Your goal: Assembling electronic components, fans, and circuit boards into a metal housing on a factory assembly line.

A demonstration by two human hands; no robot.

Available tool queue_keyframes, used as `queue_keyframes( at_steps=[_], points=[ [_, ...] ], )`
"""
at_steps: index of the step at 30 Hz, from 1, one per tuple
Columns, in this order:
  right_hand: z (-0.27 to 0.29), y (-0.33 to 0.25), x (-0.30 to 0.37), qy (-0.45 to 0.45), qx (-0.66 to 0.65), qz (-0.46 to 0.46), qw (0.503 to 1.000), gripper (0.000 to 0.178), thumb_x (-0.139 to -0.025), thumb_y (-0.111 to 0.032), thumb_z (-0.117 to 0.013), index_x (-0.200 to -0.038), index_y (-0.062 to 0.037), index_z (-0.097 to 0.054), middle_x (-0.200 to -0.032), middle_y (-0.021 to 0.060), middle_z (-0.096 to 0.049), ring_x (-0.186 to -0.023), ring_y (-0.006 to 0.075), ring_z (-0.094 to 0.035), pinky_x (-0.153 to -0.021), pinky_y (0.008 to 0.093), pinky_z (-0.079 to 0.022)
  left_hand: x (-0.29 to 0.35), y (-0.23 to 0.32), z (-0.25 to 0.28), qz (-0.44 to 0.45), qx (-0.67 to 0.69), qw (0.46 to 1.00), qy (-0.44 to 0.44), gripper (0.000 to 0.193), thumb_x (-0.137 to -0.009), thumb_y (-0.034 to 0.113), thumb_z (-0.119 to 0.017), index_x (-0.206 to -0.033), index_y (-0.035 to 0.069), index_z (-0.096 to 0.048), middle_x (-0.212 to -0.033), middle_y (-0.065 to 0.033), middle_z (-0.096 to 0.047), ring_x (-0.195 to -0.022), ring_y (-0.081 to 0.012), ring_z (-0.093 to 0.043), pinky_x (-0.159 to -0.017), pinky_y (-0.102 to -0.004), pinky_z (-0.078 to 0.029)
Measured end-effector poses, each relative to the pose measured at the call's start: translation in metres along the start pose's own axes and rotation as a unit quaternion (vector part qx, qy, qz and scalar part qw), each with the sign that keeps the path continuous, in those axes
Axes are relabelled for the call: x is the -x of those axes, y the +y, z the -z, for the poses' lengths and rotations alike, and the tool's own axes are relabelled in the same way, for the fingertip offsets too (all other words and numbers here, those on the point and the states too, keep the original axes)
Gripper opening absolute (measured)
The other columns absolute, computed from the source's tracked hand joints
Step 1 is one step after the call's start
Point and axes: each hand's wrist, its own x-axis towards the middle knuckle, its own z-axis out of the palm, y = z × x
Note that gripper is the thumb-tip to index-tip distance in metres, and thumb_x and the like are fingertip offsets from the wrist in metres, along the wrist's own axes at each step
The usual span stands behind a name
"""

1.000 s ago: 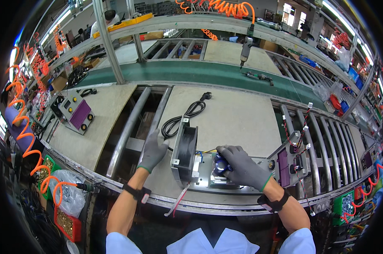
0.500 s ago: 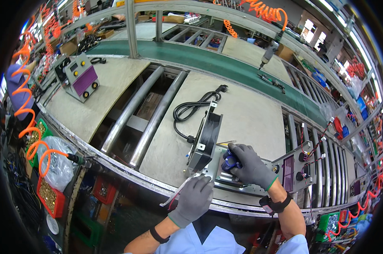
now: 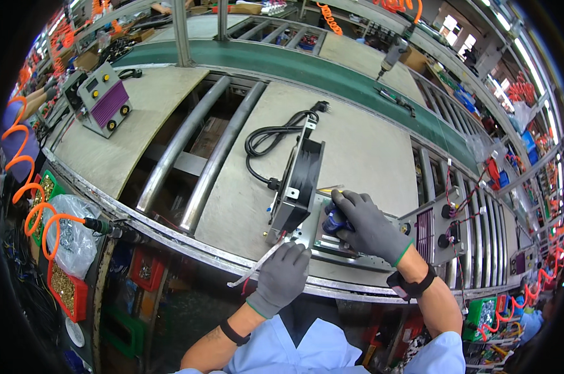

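Fan panel (image 3: 303,181): upright at left end of metal base (image 3: 305,234), on pale board (image 3: 369,146).
Right hand (image 3: 372,230): fingers wrapped round dark-blue part (image 3: 333,222).
Left hand (image 3: 283,275): fingers bent at panel's foot; can't tell if gripping.
White lead (image 3: 252,270): runs out just beside left hand.

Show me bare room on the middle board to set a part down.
Largest: the board beyond the right hand, with fan and cord on its left, right rollers and green belt past its edges. Narrower: its strip between left rollers and fan. Crowded: the near side, where left hand, fan, blue part and right hand sit close.
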Motion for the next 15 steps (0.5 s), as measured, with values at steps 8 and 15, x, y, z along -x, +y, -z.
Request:
queue_keyframes(
  at_steps=[8, 15],
  points=[
    [0.017, 0.002, -0.004, -0.041, 0.035, -0.005, 0.999, 0.074, -0.093, -0.039, -0.072, -0.151, -0.0005, -0.046, -0.147, 0.0238, -0.053, -0.13, 0.043, -0.054, -0.11, 0.051, -0.047, -0.003, 0.001, 0.001, -0.02, 0.001, 1.0, 0.004, 0.027, -0.087, 0.011, -0.068, -0.113, 0.004, -0.068, -0.115, -0.0131, -0.068, -0.108, -0.0345, -0.065, -0.095, -0.0454, -0.056],
    [-0.029, 0.0, -0.046, 0.037, 0.093, -0.088, 0.991, 0.064, -0.105, -0.045, -0.053, -0.155, -0.0053, -0.045, -0.153, 0.0249, -0.051, -0.14, 0.0415, -0.049, -0.117, 0.0552, -0.035, 0.002, 0.001, -0.003, -0.007, -0.003, 1.0, -0.014, 0.029, -0.089, 0.013, -0.067, -0.115, 0.003, -0.069, -0.116, -0.0154, -0.067, -0.112, -0.0375, -0.063, -0.096, -0.0484, -0.054]
  ],
)
